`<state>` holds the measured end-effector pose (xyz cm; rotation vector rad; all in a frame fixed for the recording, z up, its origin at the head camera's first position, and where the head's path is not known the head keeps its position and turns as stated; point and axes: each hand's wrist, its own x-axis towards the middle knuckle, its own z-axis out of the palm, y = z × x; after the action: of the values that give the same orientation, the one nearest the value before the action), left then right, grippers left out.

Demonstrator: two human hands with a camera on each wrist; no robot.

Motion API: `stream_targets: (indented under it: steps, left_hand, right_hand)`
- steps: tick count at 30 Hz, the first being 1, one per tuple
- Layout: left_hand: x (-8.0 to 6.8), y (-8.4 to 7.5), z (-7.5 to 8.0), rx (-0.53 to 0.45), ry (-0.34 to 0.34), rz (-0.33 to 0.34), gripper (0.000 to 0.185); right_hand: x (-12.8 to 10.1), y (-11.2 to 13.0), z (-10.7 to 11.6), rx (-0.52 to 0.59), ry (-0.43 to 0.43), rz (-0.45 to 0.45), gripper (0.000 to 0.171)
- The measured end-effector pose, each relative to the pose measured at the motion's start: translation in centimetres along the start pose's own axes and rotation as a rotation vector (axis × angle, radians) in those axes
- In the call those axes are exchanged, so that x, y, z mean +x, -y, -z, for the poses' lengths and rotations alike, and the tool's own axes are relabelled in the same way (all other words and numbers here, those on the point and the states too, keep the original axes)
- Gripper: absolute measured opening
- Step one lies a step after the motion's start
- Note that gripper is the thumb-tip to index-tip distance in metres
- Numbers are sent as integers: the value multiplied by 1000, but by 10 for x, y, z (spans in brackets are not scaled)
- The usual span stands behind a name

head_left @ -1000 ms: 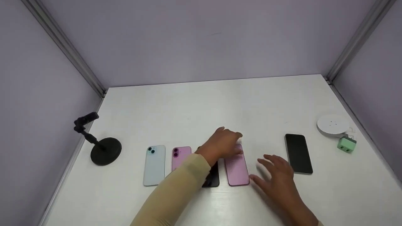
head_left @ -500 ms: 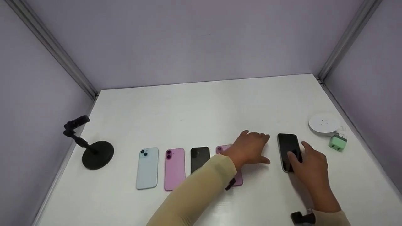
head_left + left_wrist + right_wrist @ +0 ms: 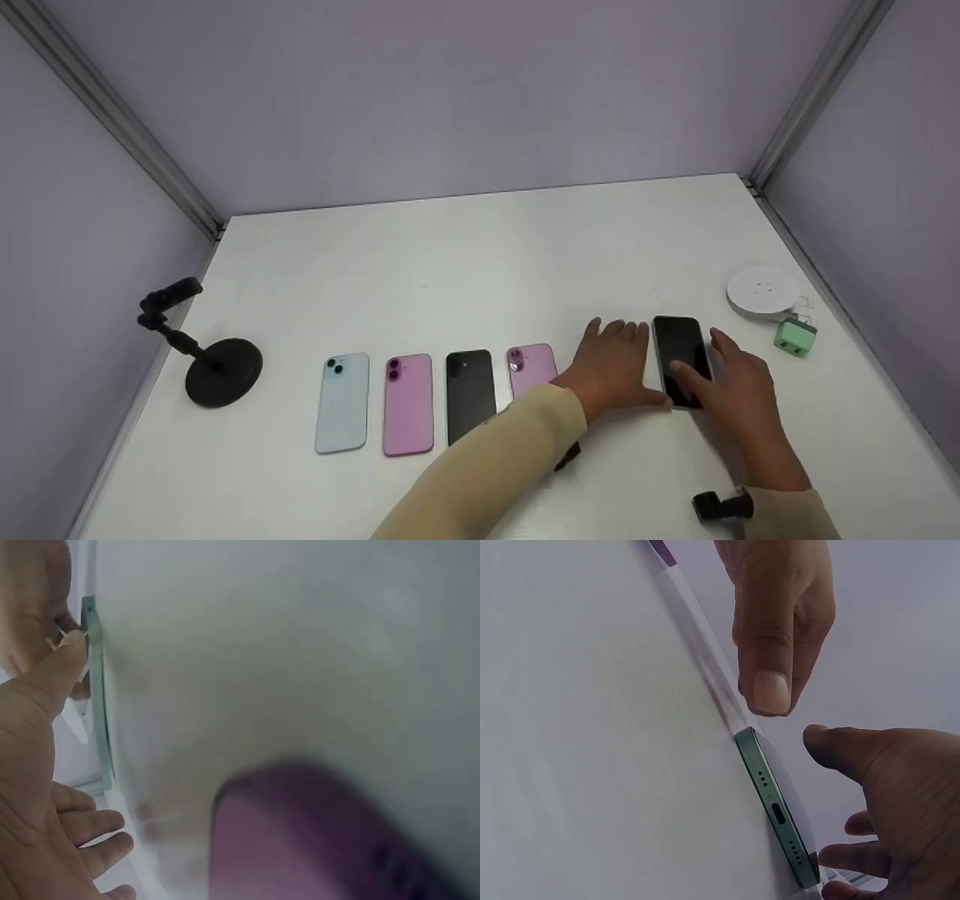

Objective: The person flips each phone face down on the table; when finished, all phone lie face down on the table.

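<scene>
A dark phone [image 3: 681, 360] lies screen up on the white table [image 3: 487, 255]. My left hand [image 3: 619, 352] lies flat along its left edge with straight fingers, and in the left wrist view its thumb [image 3: 64, 664] touches the phone's green side [image 3: 96, 690]. My right hand [image 3: 705, 360] is on the phone's right side, thumb over the screen and fingers by the far edge. The right wrist view shows the phone's port end [image 3: 776, 814] flat on the table, with the right thumb [image 3: 840, 746] just above it. To the left lie a purple-pink phone [image 3: 531, 367], a black one [image 3: 470, 394], a pink one [image 3: 409, 405] and a light blue one [image 3: 341, 403], all face down.
A black stand with a round base [image 3: 217, 367] sits at the left edge. A white round disc [image 3: 761, 290] and a green plug [image 3: 793, 336] sit at the right. Purple walls close in the table on three sides.
Both hands have moved right, from the purple-pink phone to the dark screen-up phone. The purple-pink phone now lies uncovered in the row.
</scene>
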<state>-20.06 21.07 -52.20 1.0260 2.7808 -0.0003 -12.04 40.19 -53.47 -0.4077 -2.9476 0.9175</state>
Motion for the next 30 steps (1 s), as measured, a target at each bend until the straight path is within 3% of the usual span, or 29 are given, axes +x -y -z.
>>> stream_targets:
  steps: [6,13,24,30]
  left_hand:
    - [-1,-7,-7,-22,-31,17,113]
    - [-4,-12,-6,11,-27,-26,103]
    - [-7,-11,-5,5,-32,-47,98]
    - [-9,-9,-2,5,-29,-58,96]
  right_hand:
    - [1,2,-2,39,14,9,103]
    - [-1,4,-1,72,26,-9,102]
    - [-1,11,0,216,79,-75,107]
    - [-3,11,2,262,70,-84,101]
